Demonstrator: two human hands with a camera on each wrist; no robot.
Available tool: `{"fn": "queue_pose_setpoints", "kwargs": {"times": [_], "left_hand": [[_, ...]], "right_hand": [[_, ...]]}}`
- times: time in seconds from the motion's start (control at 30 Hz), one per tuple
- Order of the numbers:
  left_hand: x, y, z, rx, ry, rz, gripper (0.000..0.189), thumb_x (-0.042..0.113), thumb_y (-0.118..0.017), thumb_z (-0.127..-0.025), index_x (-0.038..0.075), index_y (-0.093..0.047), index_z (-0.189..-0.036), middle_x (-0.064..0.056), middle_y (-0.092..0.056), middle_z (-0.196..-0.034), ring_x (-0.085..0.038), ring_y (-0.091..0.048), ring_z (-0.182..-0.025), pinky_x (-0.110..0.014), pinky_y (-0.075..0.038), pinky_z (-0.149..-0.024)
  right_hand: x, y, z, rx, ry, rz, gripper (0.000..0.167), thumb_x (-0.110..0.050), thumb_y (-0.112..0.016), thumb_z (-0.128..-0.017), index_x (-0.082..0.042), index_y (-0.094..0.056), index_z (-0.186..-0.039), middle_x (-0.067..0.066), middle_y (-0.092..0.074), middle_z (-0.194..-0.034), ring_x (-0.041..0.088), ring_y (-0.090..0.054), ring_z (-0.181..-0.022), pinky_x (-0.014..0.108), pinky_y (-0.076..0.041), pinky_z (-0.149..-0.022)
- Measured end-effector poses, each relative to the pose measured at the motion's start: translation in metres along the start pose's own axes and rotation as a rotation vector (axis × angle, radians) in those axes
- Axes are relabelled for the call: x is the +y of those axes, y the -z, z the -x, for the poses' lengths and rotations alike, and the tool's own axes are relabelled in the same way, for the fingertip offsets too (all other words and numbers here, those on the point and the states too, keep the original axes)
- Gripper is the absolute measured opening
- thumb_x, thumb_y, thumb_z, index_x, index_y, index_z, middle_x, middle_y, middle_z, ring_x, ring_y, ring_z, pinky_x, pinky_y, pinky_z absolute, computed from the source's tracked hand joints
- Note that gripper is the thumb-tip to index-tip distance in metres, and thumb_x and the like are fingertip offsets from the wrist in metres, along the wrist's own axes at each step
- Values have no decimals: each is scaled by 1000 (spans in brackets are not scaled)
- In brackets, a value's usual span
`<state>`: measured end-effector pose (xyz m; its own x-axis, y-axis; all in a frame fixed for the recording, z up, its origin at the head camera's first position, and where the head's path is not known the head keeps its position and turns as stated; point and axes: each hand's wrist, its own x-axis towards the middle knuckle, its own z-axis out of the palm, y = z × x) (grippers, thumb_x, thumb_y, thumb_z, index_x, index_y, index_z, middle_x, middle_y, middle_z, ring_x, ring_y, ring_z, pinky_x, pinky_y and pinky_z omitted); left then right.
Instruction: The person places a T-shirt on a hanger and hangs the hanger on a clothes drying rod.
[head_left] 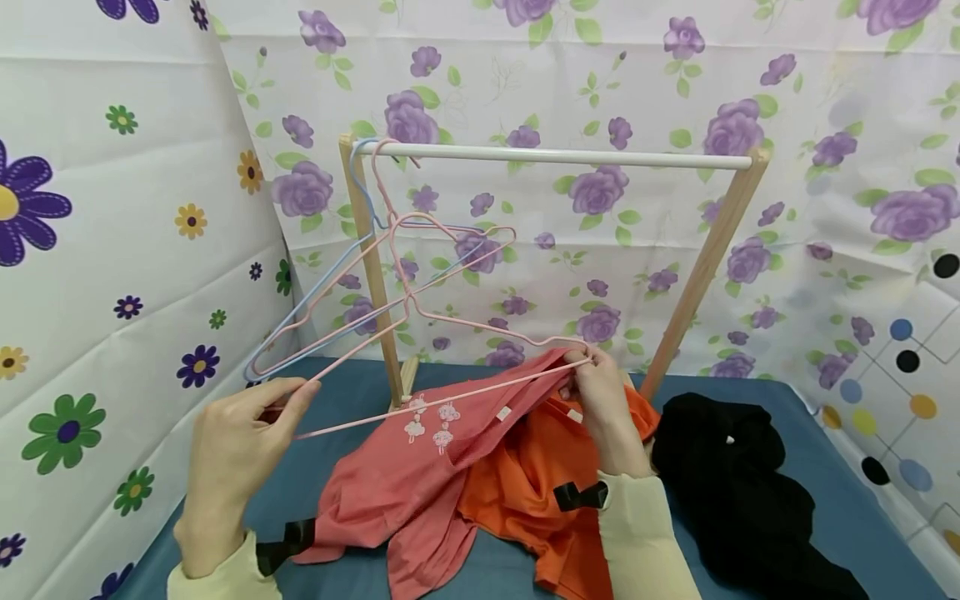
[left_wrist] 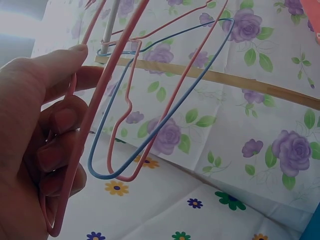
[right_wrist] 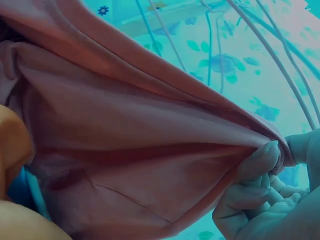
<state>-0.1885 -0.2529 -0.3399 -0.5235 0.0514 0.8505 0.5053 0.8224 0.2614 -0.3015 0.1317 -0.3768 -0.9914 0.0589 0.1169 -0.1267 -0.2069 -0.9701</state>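
Observation:
My left hand (head_left: 236, 446) holds the left end of a pink clothes hanger (head_left: 495, 327) between thumb and fingers. In the left wrist view its fingers curl about the pink hanger (left_wrist: 102, 90). My right hand (head_left: 603, 400) is at the hanger's right end, pinching the edge of a pink-red shirt (head_left: 390, 492) with small white embroidered shapes. The right wrist view shows the shirt (right_wrist: 150, 125) pulled taut from the fingertips of the right hand (right_wrist: 270, 195). Whether these fingers also grip the hanger is hidden. Below, the shirt drapes over an orange garment (head_left: 517, 475).
A wooden rack with a white rod (head_left: 555, 156) stands behind. On the rod's left end hang a blue hanger (head_left: 296, 308) and another pink hanger (head_left: 330, 289). A black garment (head_left: 727, 492) lies at right on the blue surface (head_left: 817, 467). Flowered sheets surround it.

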Motion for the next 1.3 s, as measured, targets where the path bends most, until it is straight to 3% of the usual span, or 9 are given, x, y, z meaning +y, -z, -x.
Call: {"fn": "queue_pose_setpoints", "kwargs": {"times": [0.2, 0.33, 0.6, 0.7, 0.87, 1.07, 1.3], "left_hand": [[-1, -3, -1, -19, -6, 15, 8, 13, -78, -82, 12, -78, -90, 8, -61, -63, -1, -50, -51, -18, -40, -50], [1, -4, -2, -29, -12, 14, 9, 13, -79, -81, 12, -78, -90, 7, -64, -66, -2, -49, -50, -18, -38, -48], [7, -4, -3, -25, -49, 4, 12, 13, -80, -79, 10, -78, -90, 5, -67, -68, -2, -47, -49, -18, -36, -47], [10, -2, -3, -13, -67, 1, 11, 14, -79, -79, 10, -78, -89, 4, -66, -67, -2, -44, -48, -19, -34, -46], [11, -3, -3, -1, -90, 7, 13, 22, -77, -84, 9, -78, -87, 4, -65, -65, -2, -44, -47, -19, -33, -45], [9, -6, -3, 46, -118, 48, 23, 32, -71, -89, 11, -78, -84, 9, -60, -61, 0, -39, -47, -18, -29, -44], [7, -11, -3, 80, -152, 115, 33, 39, -65, -94, 10, -78, -83, 11, -57, -61, 1, -36, -48, -17, -27, -46]], "right_hand": [[-10, 17, 12, 38, 19, -24, 21, -17, -52, -102, -3, -49, -86, 4, -50, -63, 12, -46, -46, 23, -43, -46], [-16, 25, 20, 75, 25, -42, 18, -14, -51, -102, -2, -52, -89, 4, -52, -64, 12, -45, -45, 22, -43, -45], [-29, 31, 32, 181, 107, 89, 10, -6, -55, -95, 2, -55, -90, 6, -58, -57, 14, -47, -38, 24, -42, -41], [-33, 30, 36, 181, 132, 107, 6, -3, -54, -94, 2, -54, -98, 7, -58, -56, 16, -47, -37, 25, -42, -41], [-38, 29, 43, 174, 155, 149, 18, 1, -52, -95, -1, -59, -111, 8, -59, -58, 17, -45, -37, 27, -43, -40], [-41, 37, 46, 80, 146, 238, 21, -13, -56, -99, 5, -64, -107, 8, -61, -66, 17, -52, -43, 26, -48, -47], [-41, 49, 46, -135, 116, 79, 38, -31, -56, -101, 6, -61, -110, 8, -62, -73, 19, -58, -54, 27, -48, -54]]}}
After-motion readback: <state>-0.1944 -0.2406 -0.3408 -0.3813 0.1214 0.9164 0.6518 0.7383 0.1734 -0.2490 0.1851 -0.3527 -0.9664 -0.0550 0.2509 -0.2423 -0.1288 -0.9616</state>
